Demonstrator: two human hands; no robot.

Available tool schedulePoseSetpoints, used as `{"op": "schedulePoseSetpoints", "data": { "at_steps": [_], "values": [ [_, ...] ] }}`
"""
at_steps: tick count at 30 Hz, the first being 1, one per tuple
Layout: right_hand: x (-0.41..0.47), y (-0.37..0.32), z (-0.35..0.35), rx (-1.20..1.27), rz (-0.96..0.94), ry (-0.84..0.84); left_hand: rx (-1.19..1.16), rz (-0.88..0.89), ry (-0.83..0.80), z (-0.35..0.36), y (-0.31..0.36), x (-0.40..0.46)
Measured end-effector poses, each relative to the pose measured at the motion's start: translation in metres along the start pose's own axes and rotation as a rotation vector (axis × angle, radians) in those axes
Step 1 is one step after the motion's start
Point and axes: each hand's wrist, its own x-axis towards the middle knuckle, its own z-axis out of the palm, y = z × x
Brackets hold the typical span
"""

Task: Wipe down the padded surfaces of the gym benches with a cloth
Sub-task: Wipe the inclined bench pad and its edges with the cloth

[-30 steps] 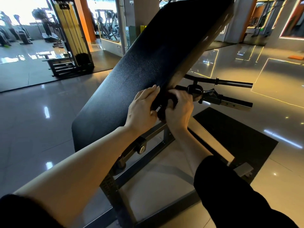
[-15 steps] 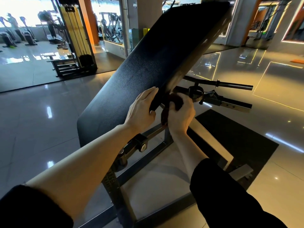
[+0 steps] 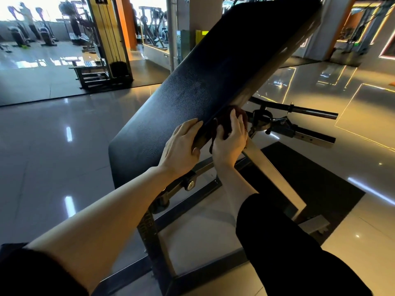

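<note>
A black padded bench pad (image 3: pixel 213 82) slopes up from lower left to upper right on a dark steel frame (image 3: pixel 154 236). My left hand (image 3: pixel 181 146) rests on the pad's right side with straight fingers, the thumb hooked under the edge. Right beside it, my right hand (image 3: pixel 230 139) holds a dark reddish-brown cloth (image 3: pixel 226 116) against the pad's right edge and underside. Most of the cloth is hidden under my fingers and in the pad's shadow.
A barbell bar (image 3: pixel 310 111) and a steel arm with holes (image 3: pixel 307 136) stick out to the right behind my hands. A black floor mat (image 3: pixel 310 182) lies under the frame on glossy tiles. A cable machine (image 3: pixel 106 45) stands at the back left.
My right hand has slid the cloth upward along the pad's right edge, and its fingers have opened out over the cloth. My left hand has stayed on the pad.
</note>
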Motion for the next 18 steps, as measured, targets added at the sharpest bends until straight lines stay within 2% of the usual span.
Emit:
{"op": "schedulePoseSetpoints", "data": {
  "at_steps": [3, 7, 11, 16, 18],
  "values": [
    [-0.007, 0.004, 0.009, -0.028, -0.016, 0.069, -0.022, 0.001, -0.011, 0.003, 0.002, 0.002],
    [-0.009, -0.001, 0.016, 0.117, -0.033, 0.090, -0.035, -0.001, 0.023, 0.008, 0.001, 0.004],
    [-0.002, -0.003, 0.018, 0.074, -0.057, 0.127, -0.016, -0.007, 0.025, 0.007, -0.001, 0.007],
    [0.002, -0.007, 0.016, 0.075, 0.068, 0.205, -0.032, -0.023, -0.024, 0.002, -0.004, 0.007],
    [0.001, -0.010, 0.015, 0.027, 0.003, 0.188, -0.051, -0.026, -0.038, 0.002, -0.003, 0.006]
  ]
}}
